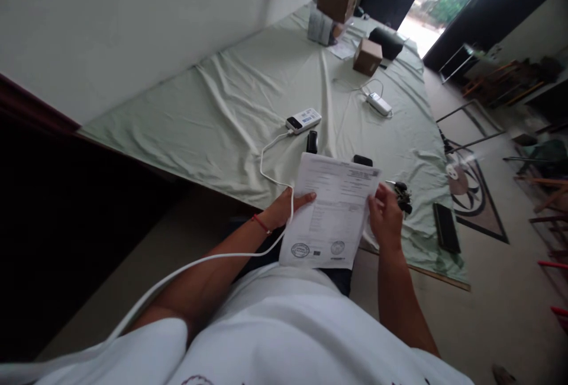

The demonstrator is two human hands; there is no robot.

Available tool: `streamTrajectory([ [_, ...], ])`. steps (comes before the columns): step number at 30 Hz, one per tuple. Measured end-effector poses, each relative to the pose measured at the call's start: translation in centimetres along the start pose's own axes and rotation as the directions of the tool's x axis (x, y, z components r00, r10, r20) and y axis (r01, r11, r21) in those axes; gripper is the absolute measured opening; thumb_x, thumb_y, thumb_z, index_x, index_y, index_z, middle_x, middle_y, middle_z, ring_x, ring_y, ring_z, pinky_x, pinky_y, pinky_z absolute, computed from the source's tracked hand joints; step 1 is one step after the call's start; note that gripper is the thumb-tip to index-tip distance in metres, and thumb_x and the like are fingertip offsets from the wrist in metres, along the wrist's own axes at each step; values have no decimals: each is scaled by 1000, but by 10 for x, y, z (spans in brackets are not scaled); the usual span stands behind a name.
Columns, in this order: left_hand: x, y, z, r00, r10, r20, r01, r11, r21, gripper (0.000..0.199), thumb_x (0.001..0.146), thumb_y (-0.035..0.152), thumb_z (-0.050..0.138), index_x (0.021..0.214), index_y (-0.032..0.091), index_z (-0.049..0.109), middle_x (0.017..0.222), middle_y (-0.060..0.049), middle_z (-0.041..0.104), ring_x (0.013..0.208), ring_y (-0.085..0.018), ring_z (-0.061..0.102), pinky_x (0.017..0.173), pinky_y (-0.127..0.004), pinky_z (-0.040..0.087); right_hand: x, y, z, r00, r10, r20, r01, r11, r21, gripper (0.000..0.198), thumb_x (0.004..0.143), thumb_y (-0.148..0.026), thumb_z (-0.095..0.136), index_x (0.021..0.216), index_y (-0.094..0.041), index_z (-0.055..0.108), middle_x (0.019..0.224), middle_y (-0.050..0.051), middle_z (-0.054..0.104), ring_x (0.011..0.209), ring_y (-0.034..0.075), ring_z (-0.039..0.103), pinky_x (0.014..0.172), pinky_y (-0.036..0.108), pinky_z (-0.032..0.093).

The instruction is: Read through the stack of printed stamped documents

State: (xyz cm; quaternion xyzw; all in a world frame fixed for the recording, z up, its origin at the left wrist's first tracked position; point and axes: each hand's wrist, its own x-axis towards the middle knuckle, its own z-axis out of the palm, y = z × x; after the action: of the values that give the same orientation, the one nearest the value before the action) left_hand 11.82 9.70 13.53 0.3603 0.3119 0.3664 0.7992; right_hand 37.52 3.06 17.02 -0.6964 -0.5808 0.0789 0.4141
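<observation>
A printed paper document [326, 213] with round stamps near its lower edge is held up in front of me, over the table's near edge. My left hand [288, 206] grips its left side, thumb on top and the other fingers hidden behind. At the right edge my right hand [385, 213] has its fingers closed on the sheet. Just beyond the paper lie a small black object [312, 142] and another dark object [362, 160], partly covered by it. A bunch of keys [403, 197] rests beside my right hand. A white cable [222, 255] crosses my left forearm.
The table has a pale green cloth [239, 95]. On it are a white power bank [304, 120] joined to the cable, another white device [378, 104], a black wallet-like item [446, 228], and cardboard boxes [367, 57] toward the far end. A wall runs along the left.
</observation>
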Motion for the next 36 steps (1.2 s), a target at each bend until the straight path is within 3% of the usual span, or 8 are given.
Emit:
streamTrajectory([
  [2, 1, 1, 1, 1000, -17, 17, 16, 999, 51, 53, 73, 41, 88, 115, 12, 74, 112, -17, 78, 97, -33, 75, 89, -47, 59, 23, -20, -2, 968, -217, -125, 191, 962, -193, 49, 98, -43, 50, 139, -17, 58, 137, 18, 64, 128, 31, 61, 105, 55, 52],
  [5, 3, 2, 3, 997, -55, 47, 51, 995, 83, 54, 72, 44, 88, 113, 11, 75, 106, -16, 79, 91, -31, 75, 85, -45, 60, 52, -59, 2, 899, -426, 103, 433, 828, -357, 36, 102, -30, 45, 130, -20, 65, 136, 13, 67, 142, 30, 47, 120, 57, 33],
  [10, 6, 2, 0, 994, -78, 82, 68, 991, 119, 56, 74, 47, 86, 116, 11, 75, 102, -14, 79, 85, -28, 74, 81, -43, 59, 73, -97, 29, 802, -391, 452, 574, 715, -399, 34, 104, -27, 41, 124, -23, 67, 124, 11, 74, 145, 32, 44, 121, 69, 16],
  [17, 8, 0, -7, 995, -48, 85, 38, 992, 121, 58, 81, 55, 79, 119, 12, 72, 109, -13, 78, 94, -26, 73, 87, -40, 59, 93, -103, 51, 809, -354, 470, 505, 827, -247, 31, 102, -32, 45, 102, -22, 75, 111, 10, 77, 127, 29, 59, 117, 55, 31],
  [21, 8, -1, -10, 990, -91, 105, 73, 984, 161, 53, 80, 58, 78, 107, 13, 76, 97, -13, 79, 82, -27, 73, 77, -40, 59, 110, -113, 59, 747, -238, 620, 392, 912, -123, 34, 99, -38, 49, 91, -20, 76, 94, 8, 76, 93, 22, 67, 88, 34, 47],
  [26, 5, 3, -7, 983, -123, 137, 110, 989, 98, 45, 78, 53, 81, 98, 13, 76, 89, -13, 79, 74, -25, 72, 72, -39, 58, 125, -120, 71, 683, -154, 714, 260, 965, -40, 34, 91, -43, 55, 85, -18, 76, 75, 3, 69, 70, 15, 57, 67, 27, 41],
  [32, 2, 0, -5, 996, -68, 60, 67, 998, 19, 46, 82, 59, 75, 85, 13, 74, 76, -9, 76, 62, -20, 66, 60, -31, 52, 128, -123, 81, 703, -105, 703, 195, 980, -48, 31, 86, -42, 59, 73, -17, 71, 64, 0, 58, 62, 12, 48, 61, 27, 36],
  [36, -3, 3, -2, 997, -60, 53, 58, 998, 40, 37, 91, 46, 70, 79, 11, 72, 69, -7, 73, 60, -18, 63, 60, -30, 49, 127, -124, 86, 675, -111, 730, 188, 982, -24, 36, 88, -48, 57, 77, -17, 73, 61, 0, 54, 60, 12, 44, 59, 28, 34],
])
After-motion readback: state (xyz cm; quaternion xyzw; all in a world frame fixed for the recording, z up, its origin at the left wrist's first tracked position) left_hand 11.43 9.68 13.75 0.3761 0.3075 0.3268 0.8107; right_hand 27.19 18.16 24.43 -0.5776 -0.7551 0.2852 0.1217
